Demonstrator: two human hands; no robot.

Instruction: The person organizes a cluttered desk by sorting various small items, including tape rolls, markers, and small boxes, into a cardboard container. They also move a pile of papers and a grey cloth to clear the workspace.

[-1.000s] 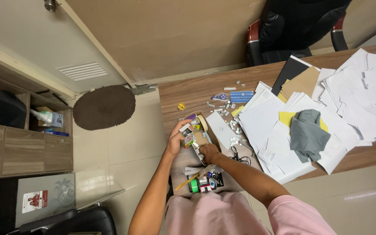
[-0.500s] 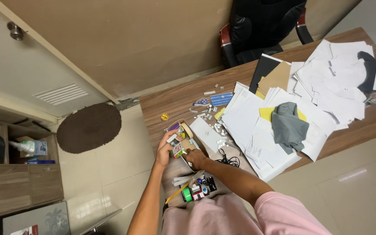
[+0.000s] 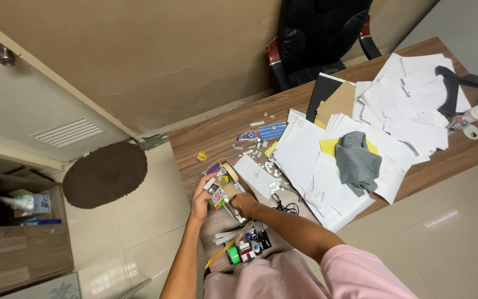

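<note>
Both of my hands are at the small cardboard box (image 3: 229,178) on the near-left corner of the bench (image 3: 217,135). Left hand (image 3: 201,200) is curled on the box's left edge, fingers pinching a small colourful packet (image 3: 217,196) at its rim. Right hand (image 3: 245,204) sits on the box's near-right side, fingers bent down onto it; can't tell if it grips anything. Purple item (image 3: 213,168) at the box's far-left end. Small white pieces (image 3: 272,166) scattered just right of the box, black cable (image 3: 286,207) near them. Paper pile (image 3: 327,160) well right of the box, grey cloth (image 3: 357,160) lying on it. Cluster of small stationery (image 3: 248,245) just nearer than the box, at the bench edge. Brown mat (image 3: 104,174) on the floor, left of the box.
</note>
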